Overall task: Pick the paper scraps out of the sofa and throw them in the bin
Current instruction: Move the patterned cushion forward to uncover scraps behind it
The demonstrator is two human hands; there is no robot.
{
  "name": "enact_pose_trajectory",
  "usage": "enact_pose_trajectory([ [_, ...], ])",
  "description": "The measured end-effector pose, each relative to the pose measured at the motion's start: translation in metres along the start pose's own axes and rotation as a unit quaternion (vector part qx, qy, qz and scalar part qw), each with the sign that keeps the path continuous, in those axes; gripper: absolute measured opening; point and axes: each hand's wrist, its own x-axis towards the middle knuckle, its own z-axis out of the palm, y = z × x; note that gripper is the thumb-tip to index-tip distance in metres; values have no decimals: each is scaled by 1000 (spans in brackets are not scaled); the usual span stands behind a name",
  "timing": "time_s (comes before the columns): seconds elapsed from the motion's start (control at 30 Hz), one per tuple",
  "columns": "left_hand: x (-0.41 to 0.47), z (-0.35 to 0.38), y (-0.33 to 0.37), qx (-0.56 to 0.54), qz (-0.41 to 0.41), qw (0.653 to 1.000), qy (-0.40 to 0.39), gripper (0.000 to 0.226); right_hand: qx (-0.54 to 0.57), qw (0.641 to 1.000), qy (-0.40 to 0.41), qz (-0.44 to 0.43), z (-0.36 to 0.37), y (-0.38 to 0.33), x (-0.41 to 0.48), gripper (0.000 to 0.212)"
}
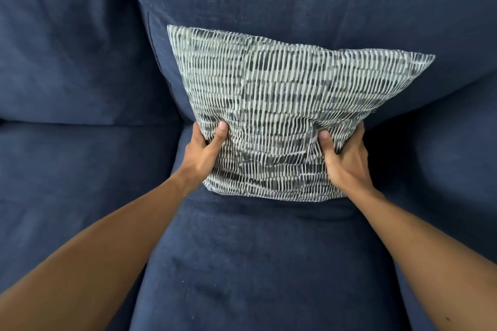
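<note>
Both hands grip the patterned cushion on the navy sofa

Firmly, the left hand [202,152] and the right hand [343,156] hold a square throw cushion [282,105] by its lower sides, thumbs pressed into the front, so the fabric wrinkles there. Its cover is woven, pale grey-green with rows of short dark dashes. It stands tilted against the back cushion of the sofa [255,263], which has soft, slightly fuzzy navy upholstery and rounded seat cushions. Paper scraps cannot be made out; the cushion hides what lies behind it. The fingers are hidden behind the cushion.
</note>
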Motion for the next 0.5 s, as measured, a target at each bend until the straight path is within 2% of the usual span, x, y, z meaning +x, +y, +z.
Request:
enact_pose_trajectory([
  [0.2,-10,4,19,1,12,999,42,97,28,998,39,-40,-12,-12,-11,96],
  [0.3,-17,3,29,-20,14,999,34,89,33,994,65,-77,-25,-18,-18,87],
  [0.5,-43,-2,50,-40,8,998,42,83,17,991,93,-93,-48,-32,-38,78],
])
